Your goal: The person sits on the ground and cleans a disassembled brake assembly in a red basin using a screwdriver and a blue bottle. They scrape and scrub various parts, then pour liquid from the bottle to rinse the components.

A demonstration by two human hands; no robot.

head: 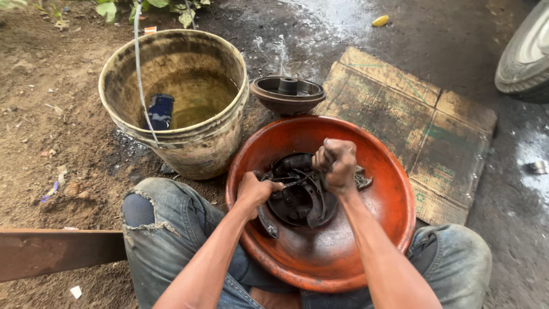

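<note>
A dark, greasy brake assembly (301,194), a round backing plate with curved shoes on it, lies in the middle of a wide orange basin (366,240) that rests between the person's knees, low and close so both hands can bear down on it and the basin can catch the grime. The left hand (255,190) is curled tight around the plate's left edge, apparently pinning it so it does not turn. The right hand (336,164) is clenched into a fist above the upper right of the assembly, gripping what looks like a slim tool or handle; its lower end is lost among the springs and shoes, so what it bears on cannot be told.

Just behind the basin's far rim sits a dark brake drum (287,93), open side up, set apart from the plate. To the left stands a dirty plastic bucket (189,149) partly filled with murky liquid, a blue can (160,111) standing in it, within easy reach. A flattened sheet of cardboard (423,131) lies under and to the right of the basin, shielding it from the wet, oily ground (68,114). A tyre (526,57) is cut off at the upper right corner, and a rusty metal bar (57,252) runs off the left edge.
</note>
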